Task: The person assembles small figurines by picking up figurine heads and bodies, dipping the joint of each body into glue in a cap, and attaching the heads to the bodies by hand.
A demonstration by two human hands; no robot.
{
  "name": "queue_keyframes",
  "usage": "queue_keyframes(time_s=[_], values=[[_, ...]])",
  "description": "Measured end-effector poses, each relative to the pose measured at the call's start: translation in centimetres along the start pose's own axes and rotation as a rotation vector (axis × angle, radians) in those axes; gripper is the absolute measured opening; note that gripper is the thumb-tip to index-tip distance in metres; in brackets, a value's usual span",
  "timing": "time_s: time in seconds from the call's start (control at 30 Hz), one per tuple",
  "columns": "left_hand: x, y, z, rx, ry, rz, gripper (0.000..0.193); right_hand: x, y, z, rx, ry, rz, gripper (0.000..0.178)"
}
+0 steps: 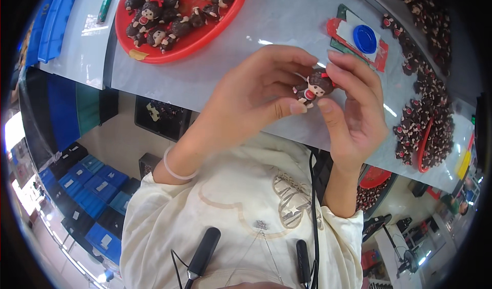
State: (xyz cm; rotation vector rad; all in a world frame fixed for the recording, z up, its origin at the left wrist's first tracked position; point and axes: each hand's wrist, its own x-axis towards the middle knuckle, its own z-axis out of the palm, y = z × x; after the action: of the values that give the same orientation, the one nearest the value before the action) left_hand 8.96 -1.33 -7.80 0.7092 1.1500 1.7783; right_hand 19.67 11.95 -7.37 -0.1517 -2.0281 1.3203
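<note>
A small doll figurine (316,85) with dark brown hair, a pale face and a red bow is held up between my two hands above the table. My left hand (253,86) has its thumb and curled fingers closed at the figurine's body. From the other side, my right hand (360,107) pinches at its head, the index finger by the red bow and the thumb just below the hair. The fingers cover part of the figurine's body and back.
A red round tray (177,52) of similar figurines lies at the far left. Beyond my right hand is a blue round lid (365,38) on a white, red and green stack. Heaped figurines (428,104) line the right side. Blue bins (101,186) stand lower left.
</note>
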Motion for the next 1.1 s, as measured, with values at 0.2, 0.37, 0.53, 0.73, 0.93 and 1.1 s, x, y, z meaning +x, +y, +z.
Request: queue_keyframes(time_s=[0.2, 0.37, 0.53, 0.73, 0.93, 1.1], values=[[0.4, 0.3, -0.2, -0.098, 0.022, -0.018, 0.050, 0.3, -0.3, 0.8, -0.108, -0.037, -0.046, 0.044], [0.3, 0.1, -0.3, -0.037, 0.005, -0.033, 0.047, 0.1, 0.1, 0.9, -0.223, 0.003, -0.098, 0.047], [0.1, 0.1, -0.2, -0.021, 0.016, 0.028, 0.044, -0.1, 0.2, 1.1, -0.151, 0.061, -0.122, 0.051], [-0.3, 2.7, -3.6, 0.948, 0.227, 0.597, 0.020, -0.3, 0.2, 1.0, -0.048, 0.094, -0.087, 0.050], [-0.1, 5.3, -7.1, 1.723, 0.642, 0.422, 0.025, -0.2, 0.2, 0.9, -0.049, 0.082, -0.093, 0.049], [0.3, 6.3, -7.6, 1.731, 0.559, 0.424, 0.019, -0.2, 0.4, 1.1, -0.021, 0.086, -0.085, 0.048]])
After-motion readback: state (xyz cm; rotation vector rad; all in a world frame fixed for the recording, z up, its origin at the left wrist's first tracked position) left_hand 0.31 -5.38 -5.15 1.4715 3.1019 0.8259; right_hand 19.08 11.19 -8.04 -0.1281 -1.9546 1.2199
